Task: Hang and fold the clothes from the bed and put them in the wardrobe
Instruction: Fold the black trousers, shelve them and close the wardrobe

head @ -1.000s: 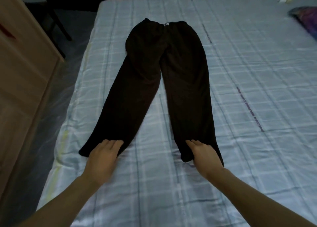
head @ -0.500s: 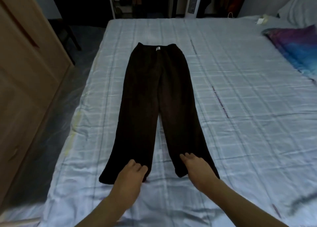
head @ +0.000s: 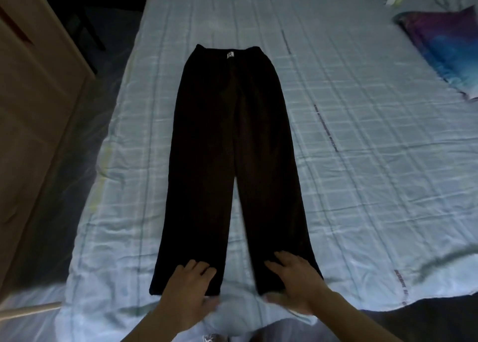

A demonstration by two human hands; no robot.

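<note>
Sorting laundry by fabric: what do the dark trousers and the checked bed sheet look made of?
Dark trousers: seemingly soft, matte fleece or knit; no sheen, fuzzy outline. Pale blue checked bed sheet: probably thin woven cotton; fine creases, slight sheen.

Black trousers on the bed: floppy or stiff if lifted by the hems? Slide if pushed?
Probably floppy: the trousers lie flat, following the sheet, so lifted at the hems they would likely sag. Likely light: the left hand and right hand rest flat on the leg ends. Pushed, they may bunch rather than slide; the sheet is wrinkled there.
</note>
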